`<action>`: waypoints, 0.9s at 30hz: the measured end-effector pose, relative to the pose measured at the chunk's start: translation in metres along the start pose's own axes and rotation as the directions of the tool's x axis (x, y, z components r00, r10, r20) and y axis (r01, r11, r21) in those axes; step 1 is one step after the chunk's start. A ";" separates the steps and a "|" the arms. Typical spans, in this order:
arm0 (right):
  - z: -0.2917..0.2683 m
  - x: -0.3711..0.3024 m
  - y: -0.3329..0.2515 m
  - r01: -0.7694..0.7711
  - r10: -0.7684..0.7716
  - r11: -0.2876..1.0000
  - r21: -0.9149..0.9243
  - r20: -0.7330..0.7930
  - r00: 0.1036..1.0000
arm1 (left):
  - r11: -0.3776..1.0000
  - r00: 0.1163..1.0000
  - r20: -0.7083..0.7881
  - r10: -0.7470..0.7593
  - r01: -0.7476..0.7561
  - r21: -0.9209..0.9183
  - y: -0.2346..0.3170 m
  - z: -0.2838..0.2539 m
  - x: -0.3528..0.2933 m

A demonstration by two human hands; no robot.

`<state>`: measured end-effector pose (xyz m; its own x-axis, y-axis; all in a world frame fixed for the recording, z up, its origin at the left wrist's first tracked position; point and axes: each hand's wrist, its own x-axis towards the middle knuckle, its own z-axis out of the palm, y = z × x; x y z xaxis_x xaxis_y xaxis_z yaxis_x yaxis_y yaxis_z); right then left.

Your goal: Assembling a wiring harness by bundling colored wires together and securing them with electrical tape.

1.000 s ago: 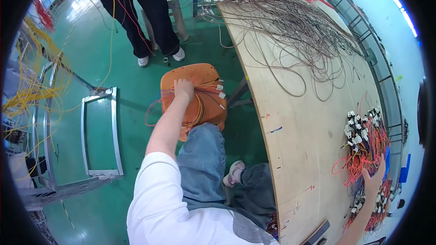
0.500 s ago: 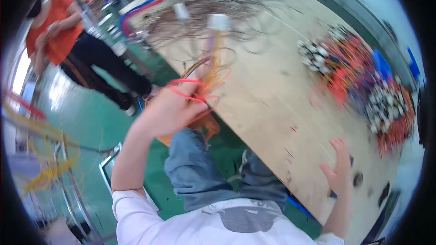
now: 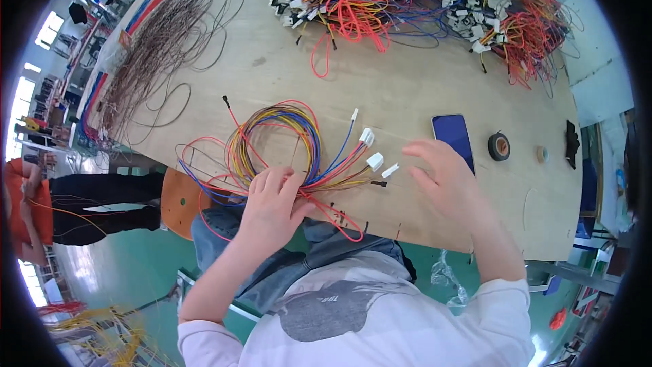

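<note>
A coiled wire harness (image 3: 314,137) of red, yellow, blue and brown wires lies on the wooden table near its front edge. My left hand (image 3: 272,204) is closed on the lower side of the coil, where the wires bunch together; part of the bundle is hidden under the fingers. From there wire ends fan to the right, tipped with white connectors (image 3: 375,160) and a small black one (image 3: 379,183). A red loop (image 3: 350,232) hangs over toward the edge. Just right of the connectors, my right hand (image 3: 445,180) is open with fingers apart, holding nothing.
Beyond my right hand lie a phone (image 3: 454,137), a roll of black tape (image 3: 498,146) and a smaller roll (image 3: 542,155). Harness piles (image 3: 370,0) fill the far side. Loose dark wires (image 3: 170,47) spread at far left. A person in orange (image 3: 30,211) stands at left.
The harness in my left hand has come from beyond the table's edge onto the tabletop, now lying as a coil. My view has swung toward the table, and my right hand stays open.
</note>
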<state>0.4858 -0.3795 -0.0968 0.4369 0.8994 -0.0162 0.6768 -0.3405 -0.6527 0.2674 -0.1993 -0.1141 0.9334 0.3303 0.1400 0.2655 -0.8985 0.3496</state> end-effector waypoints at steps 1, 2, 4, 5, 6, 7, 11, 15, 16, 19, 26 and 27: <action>0.002 0.006 -0.003 0.043 -0.044 0.998 0.037 0.036 0.998 | 1.000 0.993 -0.117 -0.014 0.012 -0.018 0.007 0.001 -0.002; 0.005 0.010 -0.005 0.084 -0.090 0.994 0.074 0.071 0.993 | 0.999 0.987 -0.157 -0.031 0.024 -0.047 0.014 0.005 -0.004; 0.012 0.020 -0.004 0.138 -0.150 0.984 0.116 0.099 0.984 | 0.990 0.972 -0.222 -0.073 0.045 -0.130 0.028 0.015 -0.004; 0.015 0.024 -0.003 0.188 -0.207 0.971 0.148 0.126 0.970 | 0.988 0.967 -0.242 -0.081 0.046 -0.146 0.033 0.022 0.000; 0.017 0.026 -0.003 0.196 -0.216 0.968 0.154 0.126 0.968 | 0.985 0.960 -0.264 -0.092 0.049 -0.164 0.038 0.028 0.002; 0.020 0.029 -0.003 0.164 -0.188 0.976 0.145 0.174 0.967 | 0.988 0.965 -0.243 -0.101 0.069 -0.137 0.043 0.028 0.006; 0.032 0.039 0.006 0.191 -0.211 0.974 0.120 0.180 0.961 | 0.995 0.959 -0.266 -0.098 0.087 -0.054 0.031 0.042 0.016; 0.028 0.054 -0.010 0.083 -0.127 0.978 0.191 0.232 0.964 | 0.992 0.943 -0.314 -0.111 0.086 -0.091 0.018 0.035 0.010; 0.028 0.059 -0.020 0.013 -0.066 0.973 0.229 0.225 0.972 | 0.991 0.937 -0.330 -0.112 0.080 -0.111 0.012 0.035 0.006; 0.032 0.078 -0.016 -0.046 0.013 0.984 0.172 0.189 0.982 | 0.992 0.920 -0.387 -0.056 0.008 -0.125 0.011 0.037 0.004; 0.046 0.101 0.044 0.080 -0.117 0.990 0.118 0.351 0.929 | 0.947 0.964 -0.263 -0.028 -0.059 -0.317 0.027 0.066 0.007; 0.047 0.104 0.039 0.125 -0.139 0.990 0.063 0.328 0.934 | 0.946 0.961 -0.274 -0.034 -0.058 -0.319 0.026 0.068 0.008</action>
<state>0.5297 -0.2867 -0.1593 0.1198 0.9776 -0.1733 0.6870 -0.2077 -0.6963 0.2975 -0.2395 -0.1666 0.8221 0.4269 0.3767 0.1203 -0.7769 0.6180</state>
